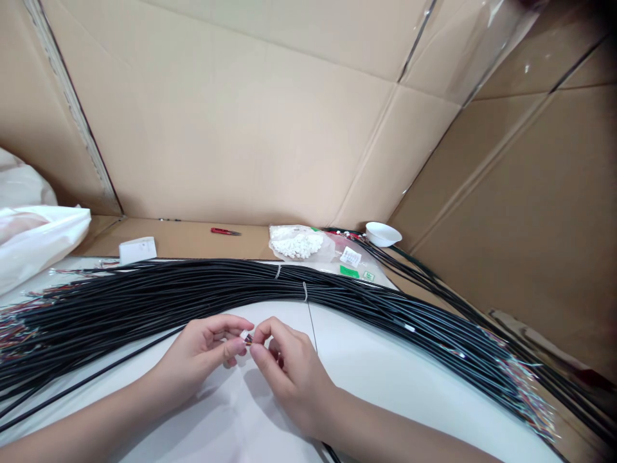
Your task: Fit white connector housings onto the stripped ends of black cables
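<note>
My left hand (202, 350) and my right hand (284, 363) meet over the white table (385, 379), fingertips pinched together. Between them sits a small white connector (246, 335) with thin coloured wire ends going into it. The left thumb and forefinger pinch the connector. The right fingers pinch the wire end of a single black cable (312, 328) that runs back under my right hand. A thick bundle of black cables (216, 289) lies across the table just beyond both hands, bound by white ties.
A clear bag of white connectors (297, 243), a white bowl (382, 233), a red-handled tool (224, 231) and a small white box (137, 249) lie at the back. A white plastic bag (33, 238) sits at the left. Cardboard walls (241, 128) enclose the table.
</note>
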Available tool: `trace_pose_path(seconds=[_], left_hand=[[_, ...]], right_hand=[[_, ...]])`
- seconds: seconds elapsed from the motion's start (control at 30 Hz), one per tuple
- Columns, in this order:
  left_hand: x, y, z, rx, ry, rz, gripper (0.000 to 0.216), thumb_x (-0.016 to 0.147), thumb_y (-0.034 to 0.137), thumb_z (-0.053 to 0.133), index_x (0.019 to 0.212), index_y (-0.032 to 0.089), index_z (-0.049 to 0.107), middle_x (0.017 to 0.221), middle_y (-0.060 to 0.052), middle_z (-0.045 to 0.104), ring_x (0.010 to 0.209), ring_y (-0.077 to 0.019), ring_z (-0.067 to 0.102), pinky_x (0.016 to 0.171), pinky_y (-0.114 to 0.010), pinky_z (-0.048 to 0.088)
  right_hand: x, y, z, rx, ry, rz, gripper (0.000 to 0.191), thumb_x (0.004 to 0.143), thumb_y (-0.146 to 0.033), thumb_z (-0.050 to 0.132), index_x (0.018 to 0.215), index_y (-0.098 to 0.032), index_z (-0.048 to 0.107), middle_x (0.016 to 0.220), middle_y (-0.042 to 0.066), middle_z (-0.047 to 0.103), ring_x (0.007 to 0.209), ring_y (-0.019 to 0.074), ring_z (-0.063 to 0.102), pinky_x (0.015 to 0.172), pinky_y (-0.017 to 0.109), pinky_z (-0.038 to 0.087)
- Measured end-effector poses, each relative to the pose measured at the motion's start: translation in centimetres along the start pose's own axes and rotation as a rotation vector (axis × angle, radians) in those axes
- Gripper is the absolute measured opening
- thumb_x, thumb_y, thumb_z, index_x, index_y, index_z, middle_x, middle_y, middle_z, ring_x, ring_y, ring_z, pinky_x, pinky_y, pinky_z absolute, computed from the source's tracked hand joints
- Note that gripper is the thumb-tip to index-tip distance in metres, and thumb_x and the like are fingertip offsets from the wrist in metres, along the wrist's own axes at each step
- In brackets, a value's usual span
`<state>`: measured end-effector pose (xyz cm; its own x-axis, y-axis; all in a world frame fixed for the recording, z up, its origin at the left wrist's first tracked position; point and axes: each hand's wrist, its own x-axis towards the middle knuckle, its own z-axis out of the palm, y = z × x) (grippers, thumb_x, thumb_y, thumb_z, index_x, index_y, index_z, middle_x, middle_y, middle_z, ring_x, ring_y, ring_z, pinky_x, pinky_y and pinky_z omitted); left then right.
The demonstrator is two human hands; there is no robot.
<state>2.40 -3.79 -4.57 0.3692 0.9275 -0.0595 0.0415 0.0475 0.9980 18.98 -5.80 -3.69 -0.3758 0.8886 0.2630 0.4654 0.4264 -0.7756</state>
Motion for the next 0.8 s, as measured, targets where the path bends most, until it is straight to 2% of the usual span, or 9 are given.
trace_pose_path(seconds=[0.27,0.63,0.8], left_hand=[[-0.09,-0.13,0.01,0.037,-0.039,-0.018,0.016,0.07,0.025,0.063,0.084,0.019,0.068,0.075,-0.003,0.068,0.064,-0.0154,0.055,0.062,-0.025,0.043],[-0.08,-0.13,0.01,-0.044,-0.029,-0.042,0.016,0.067,0.021,0.066,0.083,0.018,0.068,0.076,-0.002,0.07,0.068,-0.0151,0.059,0.064,-0.024,0.045],[-0.04,-0.15,-0.04,-0.063,-0.021,-0.046,0.016,0.067,0.02,0.066,0.083,0.018,0.068,0.074,-0.001,0.071,0.066,-0.0141,0.059,0.062,-0.023,0.045]], right_hand=[[-0.05,-0.34,-0.12,-0.213,0.062,-0.052,0.006,0.074,-0.012,0.045,0.072,-0.018,0.048,0.074,0.001,0.052,0.06,0.0102,0.046,0.053,0.02,0.036],[-0.41,-0.56,-0.32,-0.443,0.07,-0.145,0.009,0.075,-0.013,0.042,0.074,-0.018,0.05,0.072,0.002,0.053,0.059,0.0128,0.05,0.052,0.022,0.038],[-0.54,-0.5,-0.26,-0.468,0.064,-0.157,0.009,0.075,-0.014,0.042,0.074,-0.018,0.05,0.071,0.002,0.053,0.058,0.0128,0.05,0.051,0.022,0.037]])
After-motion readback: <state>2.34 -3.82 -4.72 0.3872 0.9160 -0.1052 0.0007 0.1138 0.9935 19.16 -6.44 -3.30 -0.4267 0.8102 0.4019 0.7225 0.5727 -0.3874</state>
